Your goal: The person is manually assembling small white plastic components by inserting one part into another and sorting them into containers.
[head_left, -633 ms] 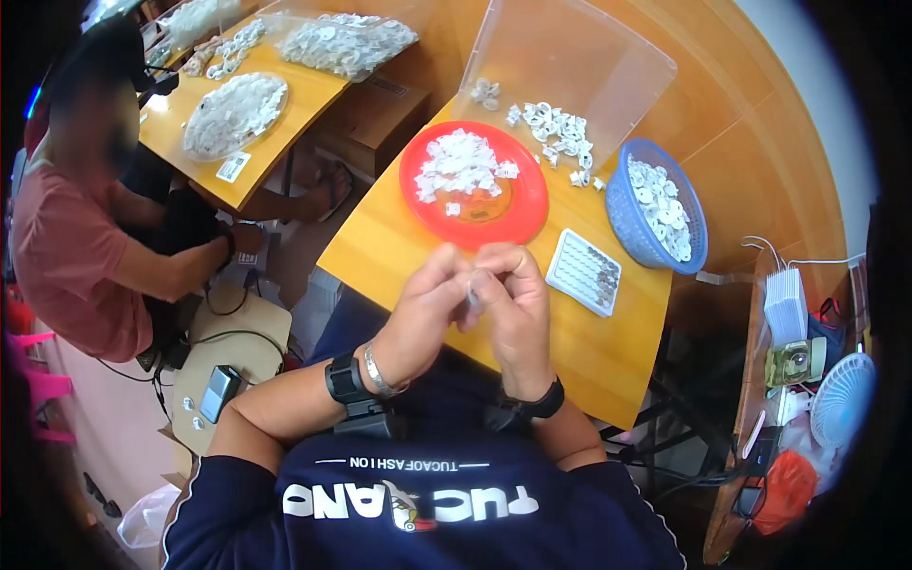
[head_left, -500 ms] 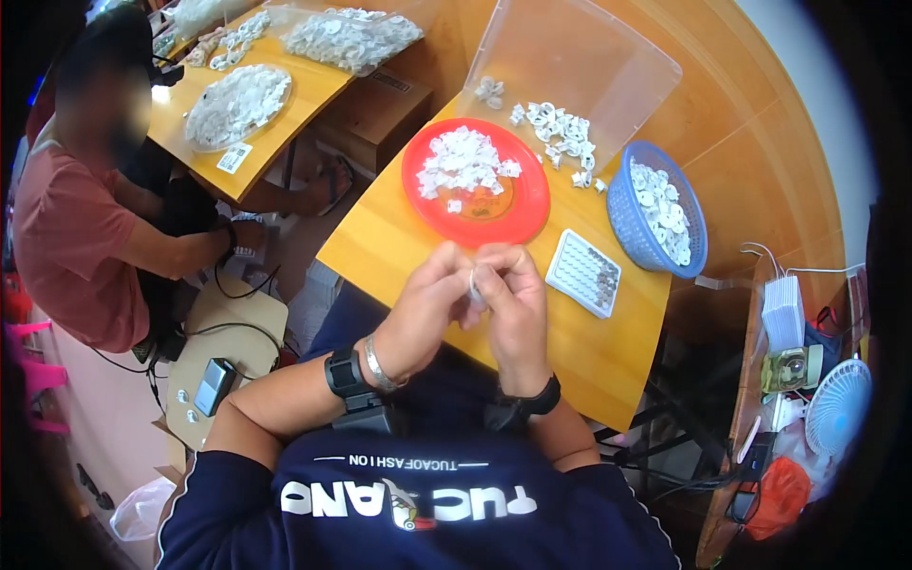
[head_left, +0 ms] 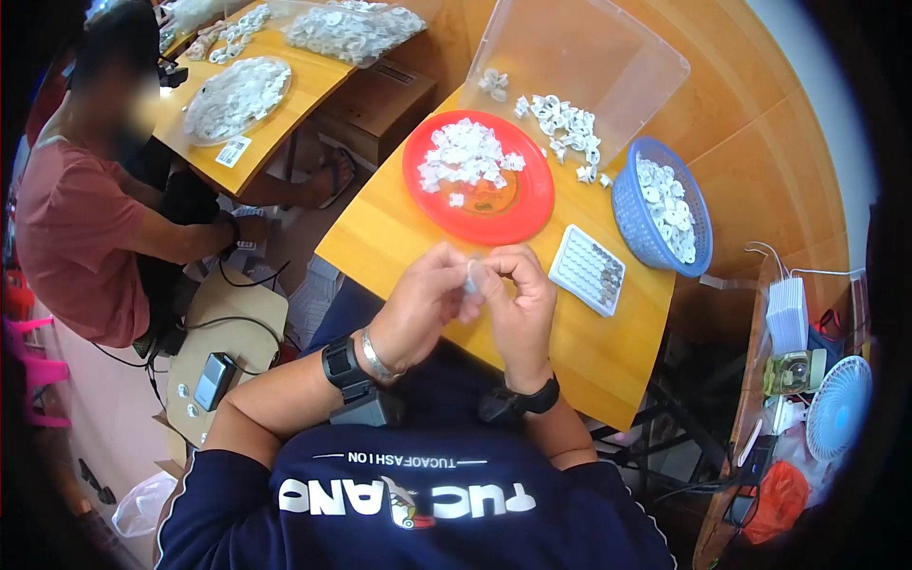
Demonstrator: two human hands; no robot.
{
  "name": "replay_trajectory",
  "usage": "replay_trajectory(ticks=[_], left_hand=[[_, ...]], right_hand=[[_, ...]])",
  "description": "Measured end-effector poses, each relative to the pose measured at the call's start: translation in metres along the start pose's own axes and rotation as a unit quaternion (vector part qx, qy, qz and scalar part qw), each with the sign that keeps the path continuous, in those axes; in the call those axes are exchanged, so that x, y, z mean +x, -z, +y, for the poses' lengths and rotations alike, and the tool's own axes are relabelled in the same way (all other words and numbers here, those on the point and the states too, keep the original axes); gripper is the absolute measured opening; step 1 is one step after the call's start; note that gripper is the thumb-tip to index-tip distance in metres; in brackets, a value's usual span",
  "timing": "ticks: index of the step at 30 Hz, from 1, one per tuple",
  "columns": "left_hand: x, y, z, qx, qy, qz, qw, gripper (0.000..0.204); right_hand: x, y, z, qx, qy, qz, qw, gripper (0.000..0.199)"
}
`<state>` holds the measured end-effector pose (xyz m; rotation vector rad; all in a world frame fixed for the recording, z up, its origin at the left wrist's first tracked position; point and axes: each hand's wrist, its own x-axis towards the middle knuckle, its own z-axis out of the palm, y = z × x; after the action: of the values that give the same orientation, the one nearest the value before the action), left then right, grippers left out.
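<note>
— What have we got between our fingers?

— A small white piece (head_left: 472,276), pinched where the fingertips of both hands meet, held up over the near edge of the yellow table (head_left: 380,242). Our left hand (head_left: 425,309) closes on it from one side, our right hand (head_left: 521,302) from the other; fingers curl tight, hardly any gap.

— Which step, would we say?

— Fitting or pressing the piece together, we judge; how much of it is done is hidden by our fingers. Next calls for a steady squeeze, thumbs aligned.

— And around us?

— Just beyond lies the red plate (head_left: 518,214) heaped with white pieces, to its right the white grid tray (head_left: 588,269), then the blue basket (head_left: 632,214).
</note>
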<state>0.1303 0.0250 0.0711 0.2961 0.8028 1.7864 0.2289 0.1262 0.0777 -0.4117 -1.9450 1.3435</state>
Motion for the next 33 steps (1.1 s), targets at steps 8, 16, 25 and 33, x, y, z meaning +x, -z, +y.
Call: replay_trajectory(ticks=[8,16,25,33], left_hand=[[0.004,0.005,-0.003,0.032,-0.004,0.004,0.999,0.007],[0.003,0.002,-0.007,0.099,-0.015,0.026,0.995,0.007],[0.002,0.002,-0.013,0.141,-0.051,0.026,0.988,0.008],[0.005,0.001,-0.013,0.13,-0.047,0.044,0.989,0.008]], right_hand=[[0.0,0.012,-0.001,0.088,-0.07,-0.048,0.992,0.006],[-0.004,0.006,-0.001,0.202,-0.195,-0.038,0.959,0.01],[-0.005,0.007,0.008,0.238,-0.168,-0.042,0.956,0.008],[-0.004,0.005,0.011,0.28,-0.182,-0.042,0.942,0.009]])
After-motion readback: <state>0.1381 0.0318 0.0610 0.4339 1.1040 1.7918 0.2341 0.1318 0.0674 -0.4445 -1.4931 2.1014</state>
